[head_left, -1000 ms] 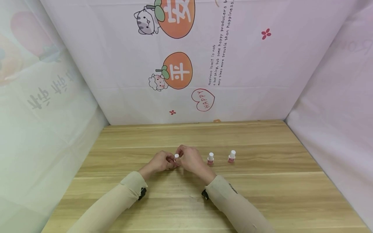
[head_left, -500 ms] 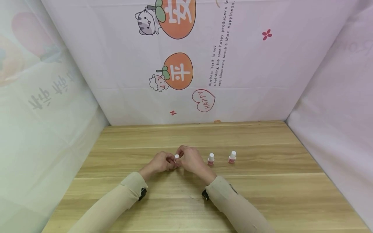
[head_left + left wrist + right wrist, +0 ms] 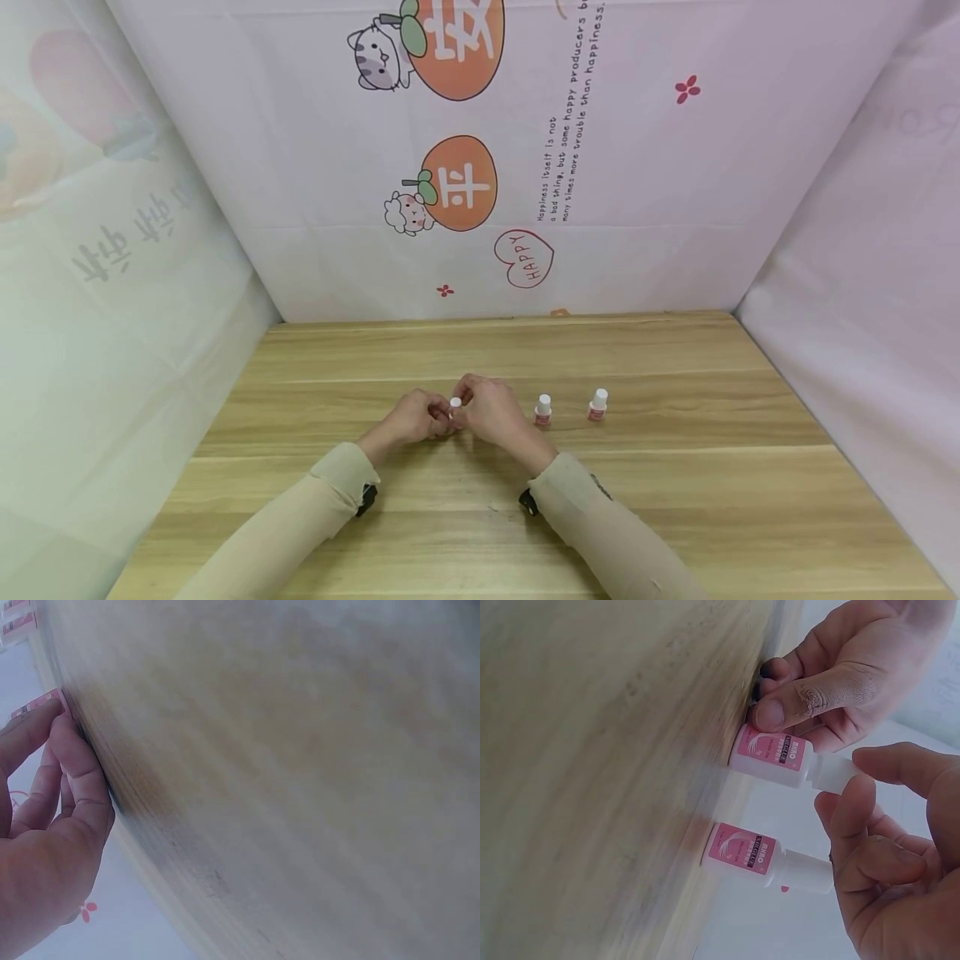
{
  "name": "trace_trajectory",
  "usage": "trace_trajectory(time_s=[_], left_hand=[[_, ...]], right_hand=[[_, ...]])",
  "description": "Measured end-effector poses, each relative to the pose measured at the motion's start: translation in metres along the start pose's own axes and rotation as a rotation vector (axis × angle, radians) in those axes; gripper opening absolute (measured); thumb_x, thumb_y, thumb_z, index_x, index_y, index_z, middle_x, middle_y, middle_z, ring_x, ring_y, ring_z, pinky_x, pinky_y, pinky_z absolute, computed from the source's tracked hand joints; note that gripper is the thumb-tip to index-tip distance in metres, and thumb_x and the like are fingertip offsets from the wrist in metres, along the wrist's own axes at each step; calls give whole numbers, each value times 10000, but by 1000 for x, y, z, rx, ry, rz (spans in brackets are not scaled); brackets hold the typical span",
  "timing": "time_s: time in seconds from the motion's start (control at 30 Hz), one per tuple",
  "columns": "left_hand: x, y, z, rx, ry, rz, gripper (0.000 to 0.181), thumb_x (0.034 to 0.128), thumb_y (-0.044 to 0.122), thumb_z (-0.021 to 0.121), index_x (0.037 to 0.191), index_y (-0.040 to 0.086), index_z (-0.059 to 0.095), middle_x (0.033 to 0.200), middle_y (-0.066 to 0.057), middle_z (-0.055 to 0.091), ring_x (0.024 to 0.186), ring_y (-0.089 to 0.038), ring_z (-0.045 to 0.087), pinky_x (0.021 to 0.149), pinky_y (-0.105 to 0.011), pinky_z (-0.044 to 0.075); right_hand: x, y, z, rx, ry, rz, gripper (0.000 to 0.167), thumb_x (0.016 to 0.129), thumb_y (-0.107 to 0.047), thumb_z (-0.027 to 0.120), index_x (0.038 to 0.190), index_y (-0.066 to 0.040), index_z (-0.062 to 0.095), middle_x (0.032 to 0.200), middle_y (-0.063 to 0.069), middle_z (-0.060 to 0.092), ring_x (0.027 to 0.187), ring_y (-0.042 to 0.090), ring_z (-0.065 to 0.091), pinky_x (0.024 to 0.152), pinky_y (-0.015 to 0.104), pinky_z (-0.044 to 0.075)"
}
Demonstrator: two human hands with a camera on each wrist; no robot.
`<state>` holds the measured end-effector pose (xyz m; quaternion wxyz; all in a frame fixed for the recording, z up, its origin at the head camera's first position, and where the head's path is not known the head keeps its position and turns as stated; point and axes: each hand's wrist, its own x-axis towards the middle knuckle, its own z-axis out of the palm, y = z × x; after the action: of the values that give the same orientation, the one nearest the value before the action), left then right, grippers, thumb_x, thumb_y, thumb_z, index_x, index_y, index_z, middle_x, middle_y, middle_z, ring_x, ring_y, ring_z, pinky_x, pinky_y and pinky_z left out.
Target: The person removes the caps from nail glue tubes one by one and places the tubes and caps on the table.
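Observation:
A small white bottle (image 3: 455, 404) with a pink label, apparently nail glue, stands upright on the wooden table between both hands. My left hand (image 3: 417, 415) grips its lower body near the tabletop; in the left wrist view, the left hand's (image 3: 64, 802) thumb and finger meet at the pink label (image 3: 39, 703). From the other side, my right hand (image 3: 491, 408) pinches the white cap, as the right wrist view shows with fingertips around the cap (image 3: 832, 772). The cap sits on the bottle there. The head view hides most of the bottle behind fingers.
Two more matching bottles stand upright on the table (image 3: 480, 533) to the right: a nearer one (image 3: 543, 410) beside my right hand and another (image 3: 597, 405) farther right. A printed white cloth (image 3: 630, 167) hangs behind the table, with cloth on both sides.
Both hands stay in the same place around the bottle, with no clear movement of it. The two other bottles have not moved; the head view has shifted very slightly.

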<state>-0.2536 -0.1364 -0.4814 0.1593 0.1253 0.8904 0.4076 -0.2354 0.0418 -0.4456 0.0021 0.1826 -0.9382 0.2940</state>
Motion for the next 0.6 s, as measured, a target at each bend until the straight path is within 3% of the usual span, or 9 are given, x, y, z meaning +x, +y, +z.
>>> trace_trajectory(time_s=[0.4,0.6], left_hand=[[1,-1,0,-28,-8,-17,190,851,-57,654,996,37,731,804,-37,672,681,-114,575,591,-238,523],[1,0,0,10,10,-16,194,845,-23,665,998,59,751,811,-48,685,676,-114,577,585,-235,504]], right_hand=[[1,0,0,24,-15,18,141,878,-242,754,974,-180,669,895,-41,699,796,135,594,717,291,491],[1,1,1,-24,1,-27,126,876,-218,739,980,-183,675,929,-28,716,819,153,625,742,310,515]])
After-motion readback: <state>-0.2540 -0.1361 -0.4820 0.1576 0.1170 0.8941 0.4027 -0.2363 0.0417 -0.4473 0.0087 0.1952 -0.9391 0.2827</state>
